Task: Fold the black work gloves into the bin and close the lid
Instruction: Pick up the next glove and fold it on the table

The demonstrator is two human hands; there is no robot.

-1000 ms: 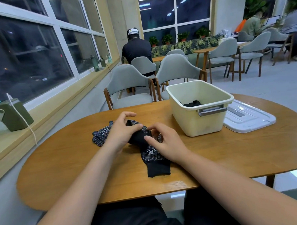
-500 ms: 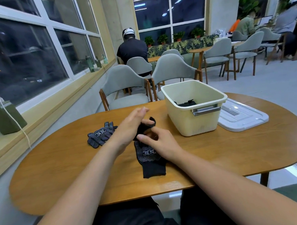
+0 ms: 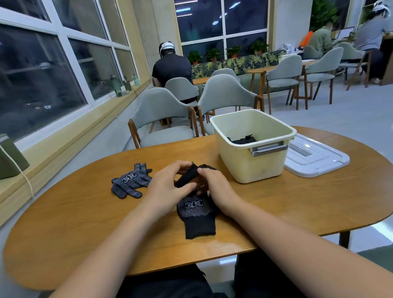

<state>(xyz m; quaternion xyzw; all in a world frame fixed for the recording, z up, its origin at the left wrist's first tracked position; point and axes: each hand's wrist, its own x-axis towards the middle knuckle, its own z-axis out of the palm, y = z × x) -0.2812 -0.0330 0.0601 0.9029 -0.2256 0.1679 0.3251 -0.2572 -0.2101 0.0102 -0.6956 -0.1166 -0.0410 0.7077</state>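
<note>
Black work glove, knitted and speckled with pale grip dots, lies at the front middle of the table under both hands, its plain ribbed cuff pointing toward the person and a white label printed on its palm.

The table is a long oval of warm, grained wood with rounded ends. On its far right side stands the bin, a deep cream plastic tub with rounded corners, a thick rolled rim and a flat grey handle on the near wall. It is open. Just right of it the lid lies flat on the wood, a white plastic rectangle with a raised edge and a shallow channel along the top.

Low inside the bin sits a folded glove, a small dark bundle. Left of the hands, apart from them, the spare gloves lie flat with dotted fingers splayed; whether one or two, I cannot tell.

The left hand curls round the finger end of the near glove, lifted and doubled back over the palm. The right hand pinches the same fold from the other side.
</note>
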